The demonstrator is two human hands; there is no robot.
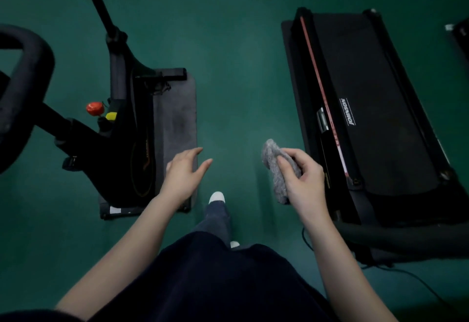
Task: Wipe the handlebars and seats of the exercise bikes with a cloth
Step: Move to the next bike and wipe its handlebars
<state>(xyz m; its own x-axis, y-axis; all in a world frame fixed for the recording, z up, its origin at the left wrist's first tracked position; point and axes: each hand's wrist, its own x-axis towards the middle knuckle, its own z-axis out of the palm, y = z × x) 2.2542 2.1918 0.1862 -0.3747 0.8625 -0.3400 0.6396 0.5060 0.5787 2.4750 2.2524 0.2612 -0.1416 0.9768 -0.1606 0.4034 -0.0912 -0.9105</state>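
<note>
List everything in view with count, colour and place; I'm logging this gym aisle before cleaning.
exercise bike: one, black, left of the aisle
handlebar: one, black, far left edge
knob: one, red, on the bike frame
mat: one, grey, under the bike
treadmill: one, black, right of the aisle
floor: green, throughout
cloth: one, grey, held just left of the treadmill
shoes: two, white, below centre
left hand: open, holding nothing, near the mat
right hand: gripping the cloth
</note>
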